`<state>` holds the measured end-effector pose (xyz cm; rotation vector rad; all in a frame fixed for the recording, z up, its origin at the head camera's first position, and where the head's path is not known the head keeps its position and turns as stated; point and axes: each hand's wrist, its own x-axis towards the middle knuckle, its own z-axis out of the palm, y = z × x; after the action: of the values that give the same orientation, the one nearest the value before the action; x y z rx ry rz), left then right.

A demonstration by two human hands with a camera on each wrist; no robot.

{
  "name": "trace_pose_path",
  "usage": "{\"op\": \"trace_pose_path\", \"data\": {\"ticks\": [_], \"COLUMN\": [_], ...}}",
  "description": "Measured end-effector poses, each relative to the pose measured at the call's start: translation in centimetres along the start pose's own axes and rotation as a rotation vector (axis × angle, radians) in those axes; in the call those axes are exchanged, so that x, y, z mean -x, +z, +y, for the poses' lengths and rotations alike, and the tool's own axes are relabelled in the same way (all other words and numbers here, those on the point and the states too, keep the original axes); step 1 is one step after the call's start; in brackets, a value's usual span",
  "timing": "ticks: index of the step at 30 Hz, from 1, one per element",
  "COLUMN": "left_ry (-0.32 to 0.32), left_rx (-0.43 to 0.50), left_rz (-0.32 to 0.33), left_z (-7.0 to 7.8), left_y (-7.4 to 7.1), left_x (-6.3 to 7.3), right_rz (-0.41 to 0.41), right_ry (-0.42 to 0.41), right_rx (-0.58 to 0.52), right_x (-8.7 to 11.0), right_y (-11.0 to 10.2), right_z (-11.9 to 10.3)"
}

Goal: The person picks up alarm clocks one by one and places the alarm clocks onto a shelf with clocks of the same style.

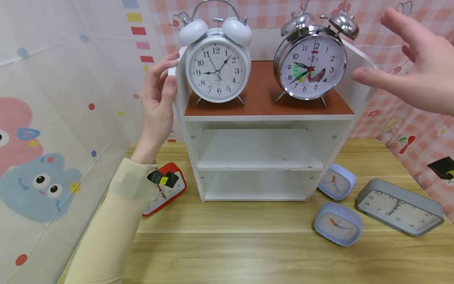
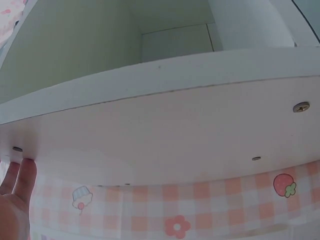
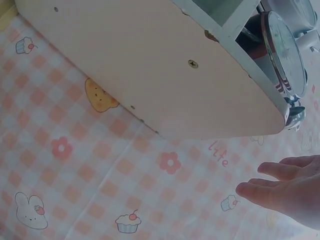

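A small white shelf unit (image 1: 262, 185) stands upright, with a brown top board (image 1: 260, 88) between raised side panels. On that board, a white twin-bell alarm clock (image 1: 218, 71) is at left and a silver twin-bell alarm clock (image 1: 310, 69) at right, leaning slightly on its feet. My left hand (image 1: 157, 90) is at the upper left side panel, and in the left wrist view its fingertips (image 2: 27, 170) touch the panel's outer face. Beside the upper right panel my right hand (image 1: 422, 65) is held in the air, fingers spread, holding nothing; the right wrist view shows it apart from the panel.
A red clock (image 1: 181, 185) lies on the wooden table (image 1: 227, 244) left of the shelf, partly behind my left sleeve. To the right are two light-blue clocks, one near the shelf (image 1: 337, 181) and one in front (image 1: 338, 224), and a grey clock (image 1: 400, 207). Patterned cloth surrounds the table.
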<state>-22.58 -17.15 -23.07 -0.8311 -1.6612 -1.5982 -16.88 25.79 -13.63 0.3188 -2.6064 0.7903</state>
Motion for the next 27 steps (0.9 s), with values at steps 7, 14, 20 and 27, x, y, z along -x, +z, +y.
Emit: {"op": "trace_pose_path", "data": {"ticks": [7, 14, 20, 27], "left_ry": [-0.001, -0.007, -0.008, -0.009], "left_rx": [0.014, 0.004, -0.009, -0.012], "left_rz": [0.007, 0.004, 0.001, 0.002], "left_z": [0.0, 0.0, 0.0, 0.0], "left_y": [0.0, 0.0, 0.1, 0.1], "left_x": [0.1, 0.0, 0.0, 0.1], "right_rz": [0.081, 0.134, 0.114, 0.12], "right_ry": [-0.003, 0.052, 0.114, 0.169], "right_rx": [-0.037, -0.056, -0.001, 0.055], "right_x": [1.6, 3.5, 4.8, 6.2], "right_y": [-0.1, 0.4, 0.6, 1.0], "right_z": [1.6, 3.1, 4.6, 6.3]}}
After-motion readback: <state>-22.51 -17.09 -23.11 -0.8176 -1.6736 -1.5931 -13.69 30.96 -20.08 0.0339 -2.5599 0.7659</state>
